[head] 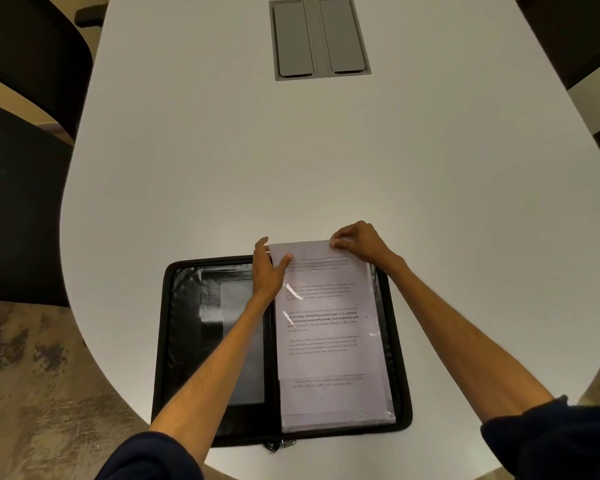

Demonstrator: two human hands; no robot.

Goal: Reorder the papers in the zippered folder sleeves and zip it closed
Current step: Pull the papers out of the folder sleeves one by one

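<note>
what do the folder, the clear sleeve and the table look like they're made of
Folder: black fabric or faux leather, probably; its lining is wrinkled and slightly shiny. Sleeve: clear glossy plastic, given the glare streaks over the print. Table: smooth matte white top, possibly laminate.

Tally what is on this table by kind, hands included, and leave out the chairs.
Zippered folder: 1, lying open
Printed sheet: 1 on top; the ones beneath cannot be counted
Hands: 2, left hand and right hand, both pinching that sheet's top edge
Grey hatch: 1
Total: 5
</note>
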